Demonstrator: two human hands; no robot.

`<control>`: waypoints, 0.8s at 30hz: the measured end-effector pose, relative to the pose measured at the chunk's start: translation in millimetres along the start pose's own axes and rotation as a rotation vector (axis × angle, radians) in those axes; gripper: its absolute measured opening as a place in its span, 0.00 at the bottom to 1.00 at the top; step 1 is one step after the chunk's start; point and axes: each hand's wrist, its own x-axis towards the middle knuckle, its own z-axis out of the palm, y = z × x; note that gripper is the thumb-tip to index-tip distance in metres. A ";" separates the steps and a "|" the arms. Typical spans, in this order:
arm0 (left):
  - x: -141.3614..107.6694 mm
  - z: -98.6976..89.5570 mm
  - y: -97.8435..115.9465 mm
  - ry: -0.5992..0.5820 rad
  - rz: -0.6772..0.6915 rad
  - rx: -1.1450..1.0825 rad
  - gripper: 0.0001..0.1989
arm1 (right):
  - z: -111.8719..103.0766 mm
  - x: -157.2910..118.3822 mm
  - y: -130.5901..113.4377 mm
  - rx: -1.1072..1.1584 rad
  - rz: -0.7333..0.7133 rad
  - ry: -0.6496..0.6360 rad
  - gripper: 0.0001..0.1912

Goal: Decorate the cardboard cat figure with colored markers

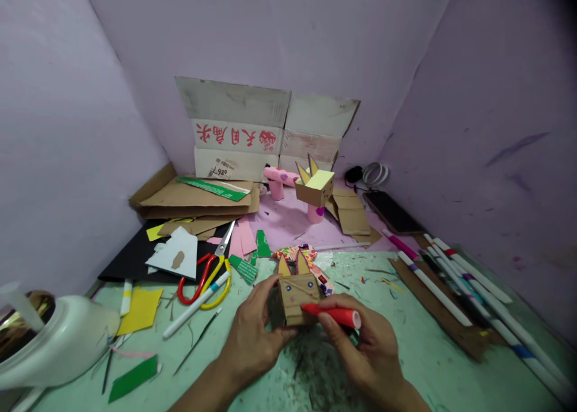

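Over the green tabletop (433,352), our left hand (253,333) grips one box (297,295) with two ears (303,263); our right hand (373,345) pinches one red marker (337,316).

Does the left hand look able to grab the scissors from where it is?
Probably yes, once free: the left hand is holding the cardboard box. The scissors lie nearby on its side, though a white marker lies across their handles.
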 end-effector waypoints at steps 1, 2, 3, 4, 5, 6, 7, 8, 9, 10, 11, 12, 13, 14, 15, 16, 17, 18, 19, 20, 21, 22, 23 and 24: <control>0.0 -0.1 -0.7 -0.001 0.005 -0.001 0.35 | 0.0 -0.2 0.0 0.000 0.001 -0.012 0.10; 0.0 -0.2 -1.4 -0.005 0.013 -0.004 0.35 | 0.0 -0.3 -0.1 0.002 -0.001 -0.021 0.10; 0.0 -0.4 -1.9 -0.010 0.023 -0.010 0.35 | 0.0 -0.2 -0.2 0.006 -0.002 -0.027 0.10; 0.1 -0.6 -2.2 -0.014 0.030 -0.018 0.35 | 0.0 0.0 -0.2 0.007 -0.003 -0.027 0.10; 0.1 -0.9 -2.4 -0.018 0.034 -0.022 0.35 | -0.2 0.1 -0.1 0.005 -0.004 -0.018 0.10; 0.1 -1.2 -2.5 -0.025 0.037 -0.020 0.35 | -0.6 0.2 0.1 -0.001 0.000 -0.003 0.09; 0.1 -1.5 -2.5 -0.030 0.038 -0.012 0.35 | -1.2 0.2 0.5 -0.010 0.004 0.024 0.09; 0.1 -1.8 -2.7 -0.027 0.036 0.002 0.35 | -1.8 0.1 0.9 -0.021 0.014 0.060 0.08; 0.1 -2.0 -2.9 -0.025 0.030 0.020 0.35 | -2.4 -0.1 1.4 -0.032 0.028 0.097 0.07; 0.1 -2.1 -3.2 -0.024 0.024 0.037 0.35 | -2.8 -0.3 1.9 -0.041 0.046 0.130 0.06; 0.1 -2.1 -3.6 -0.020 0.019 0.049 0.35 | -3.0 -0.5 2.2 -0.046 0.063 0.152 0.06; 0.1 -2.0 -4.0 -0.018 0.015 0.053 0.36 | -2.9 -0.6 2.4 -0.047 0.074 0.156 0.05; 0.2 -1.8 -4.4 -0.017 0.011 0.051 0.36 | -2.6 -0.5 2.4 -0.047 0.078 0.145 0.05; 0.3 -1.4 -4.5 -0.016 0.011 0.045 0.36 | -2.1 -0.2 2.3 -0.043 0.076 0.121 0.05; 0.4 -1.0 -4.5 -0.014 0.013 0.036 0.36 | -1.5 0.1 2.1 -0.039 0.067 0.095 0.05; 0.5 -0.6 -4.2 -0.011 0.015 0.023 0.36 | -0.9 0.5 1.9 -0.035 0.059 0.073 0.06; 0.5 -0.1 -3.7 -0.010 0.018 0.009 0.36 | -0.5 0.8 1.7 -0.031 0.051 0.062 0.06; 0.6 0.3 -2.9 -0.006 0.022 -0.006 0.35 | -0.2 0.9 1.7 -0.027 0.045 0.061 0.06; 0.6 0.7 -2.0 -0.004 0.023 -0.021 0.35 | -0.2 1.0 1.6 -0.024 0.041 0.062 0.06; 0.5 1.0 -1.0 -0.005 0.025 -0.035 0.35 | -0.4 0.9 1.6 -0.024 0.035 0.057 0.07; 0.5 1.2 -0.1 -0.007 0.026 -0.047 0.35 | -0.7 0.8 1.4 -0.027 0.029 0.051 0.07; 0.3 1.3 0.8 -0.009 0.027 -0.052 0.35 | -1.1 0.8 1.2 -0.030 0.024 0.045 0.07; 0.2 1.3 1.6 -0.010 0.025 -0.049 0.35 | -1.5 0.7 0.8 -0.032 0.021 0.041 0.07; 0.0 1.3 2.4 -0.011 0.021 -0.042 0.34 | -1.9 0.8 0.3 -0.033 0.021 0.041 0.07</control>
